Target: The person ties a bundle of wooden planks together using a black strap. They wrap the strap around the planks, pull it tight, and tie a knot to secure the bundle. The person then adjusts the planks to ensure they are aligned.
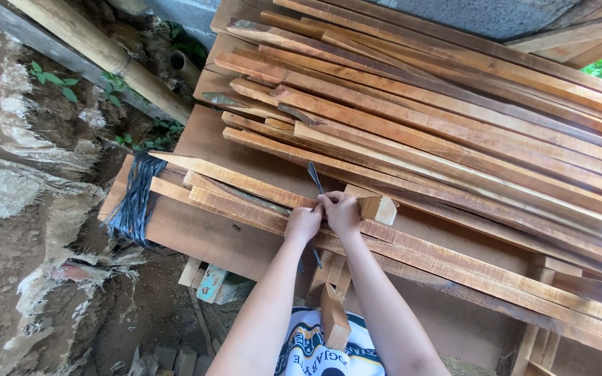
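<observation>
My left hand (303, 223) and my right hand (341, 211) are close together on a bundle of long wooden slats (412, 257). Both hands grip a thin dark strap (314, 177) that rises from between the fingers and also shows below the slats. Next to my right hand sits a small wooden block (377, 207) on the slats. The left end of the bundle is wrapped with a dark plastic strap binding (136, 198).
A large heap of loose wooden slats (454, 118) covers the board table (203, 139) behind the bundle. A bamboo pole (99, 52) leans at the top left. Bare soil and plants lie at left, and a short wood piece (333, 317) stands below near my shirt.
</observation>
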